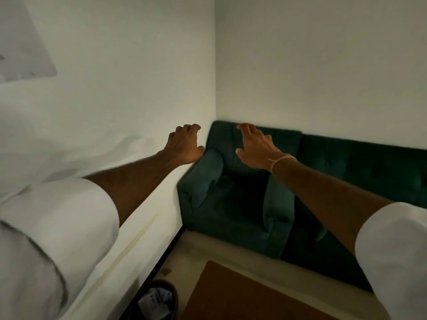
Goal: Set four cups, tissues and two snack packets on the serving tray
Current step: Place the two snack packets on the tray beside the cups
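- Left hand reaches out empty, fingers curled, in front of the white wall.
- Right hand — fingers spread, empty — hovers above the green sofa.
- Cups, tissues, snack packets, tray: none visible.

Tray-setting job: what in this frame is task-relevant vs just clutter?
Task-relevant:
- left hand, empty, open
- right hand, empty, open
- no tray, cups, tissues or snack packets visible

Clutter:
- green sofa
- brown mat
- dark bin

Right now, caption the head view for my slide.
Both empty hands, left hand and right hand, reach out open toward a green sofa in a white-walled corner.
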`<state>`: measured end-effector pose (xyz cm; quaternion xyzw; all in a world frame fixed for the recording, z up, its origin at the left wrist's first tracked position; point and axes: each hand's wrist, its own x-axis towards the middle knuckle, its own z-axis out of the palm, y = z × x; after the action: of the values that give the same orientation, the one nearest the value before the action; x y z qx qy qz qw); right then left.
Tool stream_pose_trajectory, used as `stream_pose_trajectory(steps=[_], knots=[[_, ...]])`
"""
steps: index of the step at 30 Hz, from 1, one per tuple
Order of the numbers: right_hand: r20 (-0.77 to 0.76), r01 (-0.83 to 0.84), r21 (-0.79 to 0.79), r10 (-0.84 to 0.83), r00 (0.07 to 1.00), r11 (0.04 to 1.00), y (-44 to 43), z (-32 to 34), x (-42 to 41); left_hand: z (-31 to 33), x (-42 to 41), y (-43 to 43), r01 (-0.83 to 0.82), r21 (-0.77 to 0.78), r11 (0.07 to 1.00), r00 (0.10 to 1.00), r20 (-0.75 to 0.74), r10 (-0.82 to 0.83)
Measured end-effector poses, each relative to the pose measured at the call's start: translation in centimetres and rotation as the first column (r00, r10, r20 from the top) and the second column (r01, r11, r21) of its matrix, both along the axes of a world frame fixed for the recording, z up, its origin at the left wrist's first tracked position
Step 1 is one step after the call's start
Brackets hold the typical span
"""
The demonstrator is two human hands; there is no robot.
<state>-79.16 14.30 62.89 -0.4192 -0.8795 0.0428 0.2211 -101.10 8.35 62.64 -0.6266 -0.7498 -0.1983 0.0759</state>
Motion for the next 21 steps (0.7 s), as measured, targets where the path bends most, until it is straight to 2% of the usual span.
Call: stream_pose_trajectory(steps=[5, 9, 13, 21], knots=[[-0.072, 0.091, 0.101, -0.084, 0.994, 0.991, 0.5, 7.8, 11.9, 7.5, 7.7, -0.2, 0.015, 0.073, 0.997, 1.0, -0.022, -0.013], [-0.098, 0.155, 0.125, -0.143, 0.985, 0.98, 0.5, 11.5, 20.7, 10.8, 14.7, -0.5, 0.049, 0.104, 0.993, 0.999, 0.001, -0.049], [-0.044, 0.177, 0.131, -0.172, 0.984, 0.975, 0.3, 12.5, 28.0, 11.7, 21.4, -0.3, 0.082, 0.106, 0.991, 0.996, 0.023, -0.085], [-0.028, 0.296, 0.067, -0.295, 0.955, 0.953, -0.5, 10.8, 39.5, 10.5, 32.0, 1.8, 0.199, 0.013, 0.98, 0.98, 0.028, -0.199]])
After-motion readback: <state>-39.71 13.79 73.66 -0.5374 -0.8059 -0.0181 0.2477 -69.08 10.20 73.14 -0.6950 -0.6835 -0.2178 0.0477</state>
